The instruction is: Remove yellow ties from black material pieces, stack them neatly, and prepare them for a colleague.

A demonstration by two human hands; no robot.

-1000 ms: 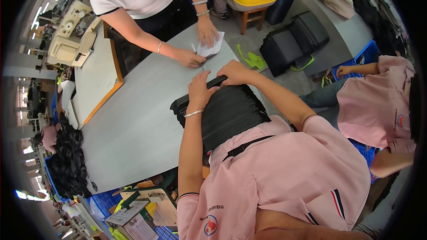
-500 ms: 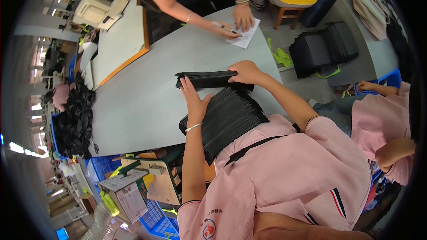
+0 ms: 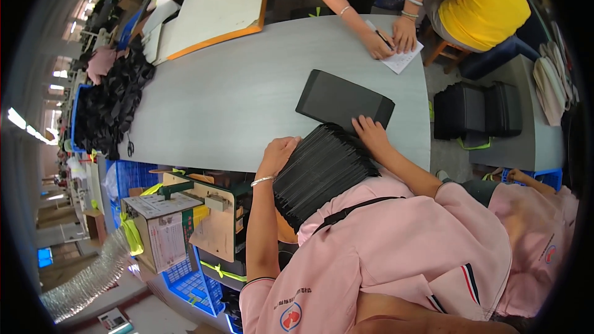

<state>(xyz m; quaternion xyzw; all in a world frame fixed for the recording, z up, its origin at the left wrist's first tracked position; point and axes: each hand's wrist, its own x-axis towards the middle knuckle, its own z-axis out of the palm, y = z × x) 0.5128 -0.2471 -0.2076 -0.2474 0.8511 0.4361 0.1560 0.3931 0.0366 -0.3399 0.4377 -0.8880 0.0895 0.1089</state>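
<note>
Portioning seems in hand: the left hand (image 3: 278, 157) curls, grip unclear, at the fanned black stack (image 3: 322, 170) by the worktop's (image 3: 216, 99) near edge, the right hand (image 3: 374, 138), loosely splayed, meets the flat bundle (image 3: 343, 96) toward the right edge, and squaring the stack seems needed next.

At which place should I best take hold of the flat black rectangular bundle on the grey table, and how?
Probably by both short ends, coming from left and right: the black bundle lies flat on the grey table, its broad face up, and both ends are uncovered.
</note>
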